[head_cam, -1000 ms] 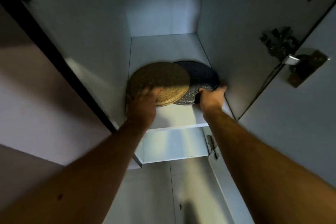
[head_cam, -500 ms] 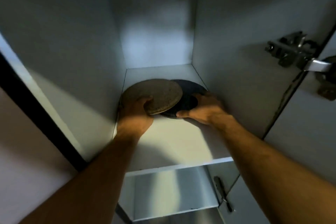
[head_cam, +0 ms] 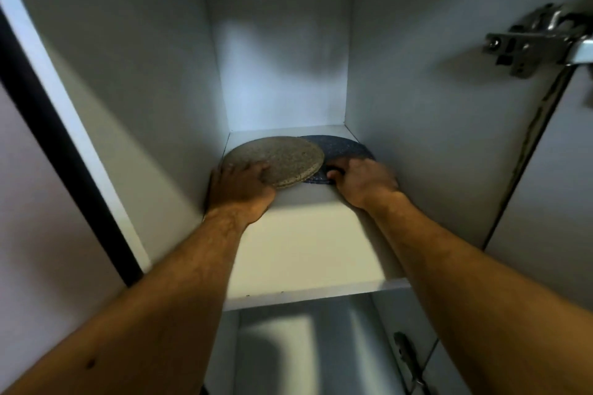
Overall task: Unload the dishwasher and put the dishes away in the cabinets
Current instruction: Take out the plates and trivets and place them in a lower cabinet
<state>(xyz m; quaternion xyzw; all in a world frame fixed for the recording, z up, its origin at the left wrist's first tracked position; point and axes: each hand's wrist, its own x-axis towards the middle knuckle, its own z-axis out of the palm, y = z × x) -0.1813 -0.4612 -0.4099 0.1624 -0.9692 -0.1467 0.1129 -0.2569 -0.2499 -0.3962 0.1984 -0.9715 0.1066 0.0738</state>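
A speckled tan plate (head_cam: 282, 157) lies upside down on the white cabinet shelf (head_cam: 308, 253), at the back left. It overlaps a dark speckled plate (head_cam: 346, 151) that lies to its right, against the cabinet's right wall. My left hand (head_cam: 240, 186) grips the tan plate's near edge, thumb on top. The dark plate's near edge is held by my right hand (head_cam: 362, 181), whose fingers curl over the rim. Both plates rest deep on the shelf.
The cabinet is narrow, with white side walls close to both plates. A metal door hinge (head_cam: 539, 42) sticks out at the upper right, on the open door. A lower shelf space (head_cam: 305, 346) shows beneath.
Both plates have slid further back into the cabinet with my hands on them. The camera has come closer and higher, so the shelf fills more of the view.
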